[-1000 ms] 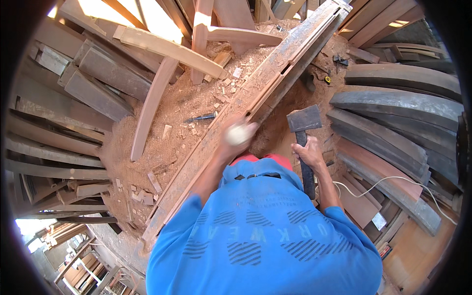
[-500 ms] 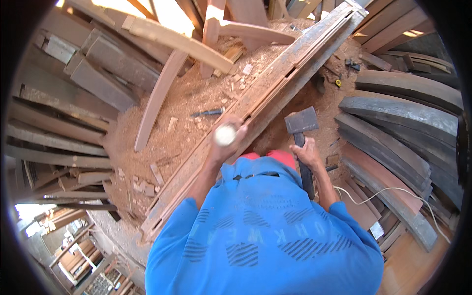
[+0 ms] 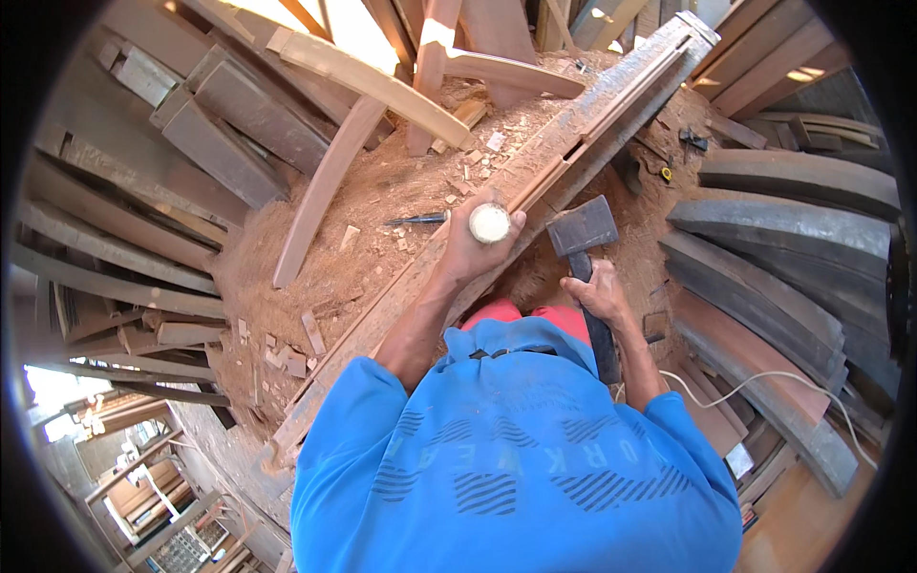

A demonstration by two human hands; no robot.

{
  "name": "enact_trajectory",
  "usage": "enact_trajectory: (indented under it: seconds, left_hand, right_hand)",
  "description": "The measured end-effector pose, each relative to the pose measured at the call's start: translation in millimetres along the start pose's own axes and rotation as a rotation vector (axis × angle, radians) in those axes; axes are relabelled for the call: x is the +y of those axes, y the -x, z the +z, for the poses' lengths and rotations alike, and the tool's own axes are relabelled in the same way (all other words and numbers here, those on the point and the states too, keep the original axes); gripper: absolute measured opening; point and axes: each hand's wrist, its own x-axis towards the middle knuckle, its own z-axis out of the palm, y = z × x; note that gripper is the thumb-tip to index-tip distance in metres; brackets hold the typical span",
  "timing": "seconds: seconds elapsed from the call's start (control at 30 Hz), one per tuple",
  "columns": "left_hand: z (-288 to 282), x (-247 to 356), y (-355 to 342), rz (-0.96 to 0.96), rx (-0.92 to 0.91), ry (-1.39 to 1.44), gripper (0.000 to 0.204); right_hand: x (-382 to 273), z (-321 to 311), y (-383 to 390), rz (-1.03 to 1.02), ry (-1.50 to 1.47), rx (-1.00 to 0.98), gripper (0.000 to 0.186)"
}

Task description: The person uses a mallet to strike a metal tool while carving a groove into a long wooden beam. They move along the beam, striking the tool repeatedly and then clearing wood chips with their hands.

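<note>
My left hand (image 3: 470,250) is closed around an upright chisel, its round, pale handle end (image 3: 489,223) facing up; the blade is hidden below my fist. This hand is over a long wooden beam (image 3: 573,124) with narrow slots cut along its upper face, which runs diagonally from lower left to upper right. To the right of the beam, my right hand (image 3: 602,289) grips the dark handle of a mallet (image 3: 584,227). The mallet's block head is up and beyond my fingers, apart from the chisel.
A dark pointed tool (image 3: 418,219) lies on sawdust left of the beam. Curved timbers (image 3: 330,191) lean beyond it; dark boards (image 3: 783,229) are stacked at right. A yellow-and-black tape measure (image 3: 666,175) lies near them. A white cord (image 3: 745,382) crosses the boards at lower right.
My left hand has moved with the chisel a little farther up along the beam. My right hand still holds the mallet in nearly the same place.
</note>
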Motion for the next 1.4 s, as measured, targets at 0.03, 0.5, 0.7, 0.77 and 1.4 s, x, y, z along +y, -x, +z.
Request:
enact_trajectory:
  seconds: [0.03, 0.5, 0.7, 0.77, 1.4]
  left_hand:
    - [2.9, 1.4, -4.2, -0.054, 0.054, 0.033, 0.021]
    - [47.2, -32.4, -83.9, -0.060, -0.133, -0.003, 0.026]
    - [72.7, -101.3, -159.4, -0.407, -0.637, 0.230, 0.028]
    - [66.1, -97.3, -163.9, -0.429, -0.767, 0.309, 0.024]
    - [-31.3, 20.0, -109.9, 0.250, -0.206, 0.048, 0.027]
  right_hand:
    - [-1.3, 0.8, 4.0, -0.022, -0.005, 0.011, 0.019]
    - [-33.9, 4.1, 11.3, 0.169, -0.083, 0.096, 0.022]
    - [-44.9, 19.1, 6.0, 0.172, -0.116, 0.159, 0.022]
    - [-36.8, 18.5, 9.1, 0.173, -0.086, 0.184, 0.022]
    - [-74.6, 3.6, 30.5, 0.002, -0.272, 0.427, 0.025]
